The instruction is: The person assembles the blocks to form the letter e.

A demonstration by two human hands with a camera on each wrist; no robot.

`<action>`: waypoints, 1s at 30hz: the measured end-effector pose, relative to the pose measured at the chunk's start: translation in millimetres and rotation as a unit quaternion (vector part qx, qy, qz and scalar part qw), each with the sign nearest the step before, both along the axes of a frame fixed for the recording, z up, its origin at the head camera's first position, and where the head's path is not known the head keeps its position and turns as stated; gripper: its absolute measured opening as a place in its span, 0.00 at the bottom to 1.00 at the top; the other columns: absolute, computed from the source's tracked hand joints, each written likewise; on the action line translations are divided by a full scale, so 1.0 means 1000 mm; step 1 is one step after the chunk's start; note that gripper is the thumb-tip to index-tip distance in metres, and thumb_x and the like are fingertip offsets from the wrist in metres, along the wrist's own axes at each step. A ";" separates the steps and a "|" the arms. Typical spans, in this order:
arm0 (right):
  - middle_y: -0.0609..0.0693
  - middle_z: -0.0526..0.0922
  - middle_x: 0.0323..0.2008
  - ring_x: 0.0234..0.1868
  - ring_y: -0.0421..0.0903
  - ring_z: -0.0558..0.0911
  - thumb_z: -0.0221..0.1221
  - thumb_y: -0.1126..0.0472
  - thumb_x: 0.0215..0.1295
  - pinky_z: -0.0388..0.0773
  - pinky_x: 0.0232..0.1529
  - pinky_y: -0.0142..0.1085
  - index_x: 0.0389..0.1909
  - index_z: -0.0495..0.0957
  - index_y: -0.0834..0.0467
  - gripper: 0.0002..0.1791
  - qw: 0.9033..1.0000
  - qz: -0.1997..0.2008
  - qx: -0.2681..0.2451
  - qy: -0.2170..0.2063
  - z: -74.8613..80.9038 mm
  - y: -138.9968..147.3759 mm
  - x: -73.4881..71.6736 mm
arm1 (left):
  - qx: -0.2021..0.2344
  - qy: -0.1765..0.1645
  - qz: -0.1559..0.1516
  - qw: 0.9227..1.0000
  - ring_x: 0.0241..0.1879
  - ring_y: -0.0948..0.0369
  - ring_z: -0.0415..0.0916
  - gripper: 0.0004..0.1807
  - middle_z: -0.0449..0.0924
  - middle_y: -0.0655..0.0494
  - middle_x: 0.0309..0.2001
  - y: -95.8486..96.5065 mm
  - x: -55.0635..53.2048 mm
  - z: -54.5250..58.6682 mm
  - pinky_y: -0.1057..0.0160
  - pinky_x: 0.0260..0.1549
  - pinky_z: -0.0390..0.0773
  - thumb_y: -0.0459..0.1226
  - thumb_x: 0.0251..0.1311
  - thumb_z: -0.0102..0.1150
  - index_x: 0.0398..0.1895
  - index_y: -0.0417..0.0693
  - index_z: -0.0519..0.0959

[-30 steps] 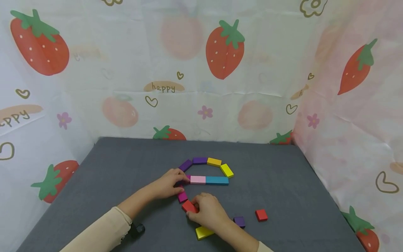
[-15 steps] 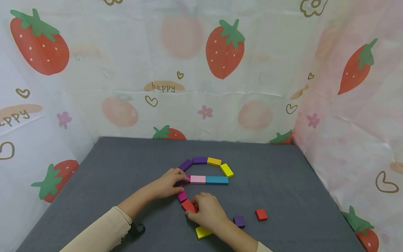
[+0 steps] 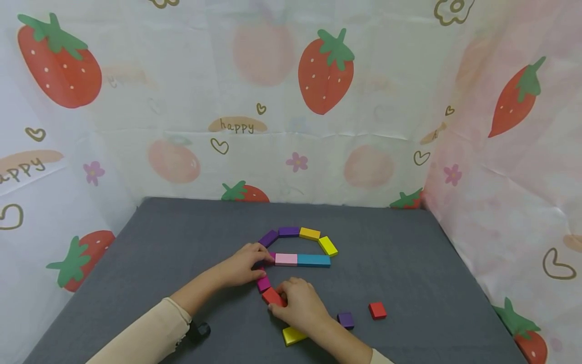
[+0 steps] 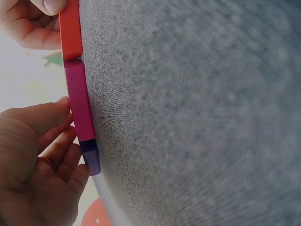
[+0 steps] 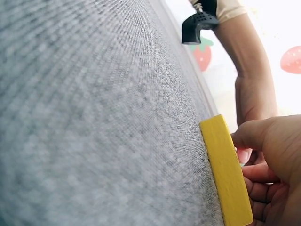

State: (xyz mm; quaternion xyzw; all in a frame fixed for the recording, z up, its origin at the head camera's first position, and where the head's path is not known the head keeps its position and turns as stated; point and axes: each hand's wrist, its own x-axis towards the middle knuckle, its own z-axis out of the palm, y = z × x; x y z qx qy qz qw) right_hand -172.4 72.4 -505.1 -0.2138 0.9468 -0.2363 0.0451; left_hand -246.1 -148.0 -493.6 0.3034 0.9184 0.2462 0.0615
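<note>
My left hand (image 3: 243, 265) is at the left side of a curved outline of wooden blocks. Its thumb touches a magenta block (image 3: 263, 284), and its fingers curl over the corner where the outline meets a straight row. In the left wrist view the thumb lies against the long magenta side (image 4: 79, 99), above a purple block (image 4: 91, 159). My right hand (image 3: 302, 303) pinches a red block (image 3: 274, 297) that meets the magenta one end to end. A yellow block (image 3: 293, 335) lies below the right hand; in the right wrist view it hides the red block.
The straight row has a pink block (image 3: 286, 260) and a blue block (image 3: 313, 261). Purple blocks (image 3: 288, 232) and yellow blocks (image 3: 328, 246) arch behind it. A loose purple block (image 3: 345, 320) and a red one (image 3: 377, 310) lie right. A black device (image 3: 198, 332) is by the left wrist.
</note>
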 end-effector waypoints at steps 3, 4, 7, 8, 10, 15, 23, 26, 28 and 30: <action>0.38 0.75 0.29 0.32 0.38 0.71 0.71 0.42 0.59 0.69 0.37 0.34 0.41 0.86 0.50 0.18 1.000 0.001 -0.003 0.001 0.000 0.001 0.000 | 0.000 -0.003 0.001 1.000 0.63 0.48 0.67 0.18 0.75 0.52 0.57 0.000 -0.001 -0.001 0.43 0.64 0.69 0.37 0.68 0.65 0.60 0.48 0.81; 0.38 0.75 0.29 0.32 0.38 0.71 0.71 0.42 0.59 0.69 0.37 0.34 0.40 0.86 0.50 0.18 1.000 0.001 -0.004 0.001 0.000 0.001 0.000 | 0.000 -0.004 0.001 1.000 0.63 0.49 0.67 0.18 0.74 0.52 0.58 0.000 -0.001 -0.002 0.43 0.64 0.69 0.37 0.68 0.65 0.60 0.49 0.81; 0.38 0.75 0.30 0.33 0.38 0.71 0.71 0.42 0.59 0.70 0.37 0.34 0.40 0.86 0.50 0.17 1.000 0.000 -0.004 0.002 0.000 0.002 0.000 | -0.001 -0.006 0.002 1.000 0.63 0.49 0.67 0.18 0.74 0.53 0.58 0.000 -0.001 -0.002 0.43 0.65 0.69 0.37 0.68 0.65 0.61 0.49 0.81; 0.38 0.75 0.30 0.33 0.38 0.71 0.71 0.42 0.59 0.70 0.37 0.34 0.40 0.86 0.50 0.17 1.000 0.000 -0.004 0.002 0.000 0.002 -0.001 | -0.001 -0.006 0.002 1.000 0.63 0.49 0.66 0.18 0.74 0.53 0.58 0.001 -0.001 -0.002 0.43 0.65 0.69 0.37 0.68 0.65 0.61 0.49 0.81; 0.38 0.75 0.30 0.33 0.38 0.71 0.71 0.42 0.59 0.70 0.37 0.34 0.40 0.86 0.50 0.17 1.000 0.001 -0.003 0.001 0.000 0.002 -0.001 | -0.001 -0.010 0.004 1.000 0.63 0.49 0.66 0.18 0.74 0.53 0.58 0.001 0.000 0.000 0.43 0.65 0.69 0.37 0.68 0.65 0.60 0.49 0.81; 0.38 0.76 0.31 0.34 0.39 0.72 0.71 0.43 0.59 0.71 0.37 0.33 0.41 0.86 0.50 0.17 1.000 0.002 0.000 -0.011 0.001 0.002 -0.002 | -0.002 -0.011 0.007 1.000 0.63 0.48 0.66 0.18 0.75 0.52 0.57 0.002 0.002 0.003 0.43 0.65 0.69 0.37 0.67 0.65 0.60 0.48 0.81; 0.38 0.76 0.33 0.35 0.39 0.72 0.71 0.43 0.60 0.72 0.37 0.33 0.43 0.87 0.50 0.18 1.000 0.006 -0.001 -0.022 0.001 0.003 -0.003 | -0.012 -0.012 0.010 1.000 0.62 0.50 0.67 0.18 0.75 0.52 0.58 0.002 0.000 0.002 0.45 0.65 0.70 0.38 0.68 0.66 0.60 0.49 0.81; 0.38 0.76 0.33 0.35 0.39 0.72 0.71 0.42 0.60 0.72 0.37 0.32 0.43 0.87 0.50 0.18 1.000 0.009 -0.002 -0.026 0.002 0.004 -0.003 | -0.011 -0.014 0.008 1.000 0.62 0.50 0.67 0.18 0.75 0.52 0.58 0.001 0.000 0.003 0.45 0.65 0.70 0.38 0.68 0.66 0.60 0.49 0.81; 0.38 0.76 0.33 0.36 0.39 0.72 0.71 0.42 0.60 0.72 0.37 0.32 0.44 0.86 0.50 0.18 1.000 0.013 -0.002 -0.026 0.002 0.005 -0.003 | -0.009 -0.014 0.006 1.000 0.62 0.51 0.67 0.18 0.76 0.52 0.58 0.001 0.000 0.003 0.45 0.65 0.70 0.38 0.68 0.65 0.60 0.49 0.82; 0.38 0.76 0.33 0.36 0.39 0.72 0.70 0.42 0.61 0.72 0.38 0.32 0.44 0.86 0.50 0.18 1.000 0.016 -0.002 -0.026 0.002 0.005 -0.004 | -0.006 -0.014 0.004 1.000 0.62 0.51 0.68 0.18 0.76 0.52 0.58 0.001 0.000 0.003 0.45 0.65 0.70 0.38 0.68 0.65 0.60 0.49 0.82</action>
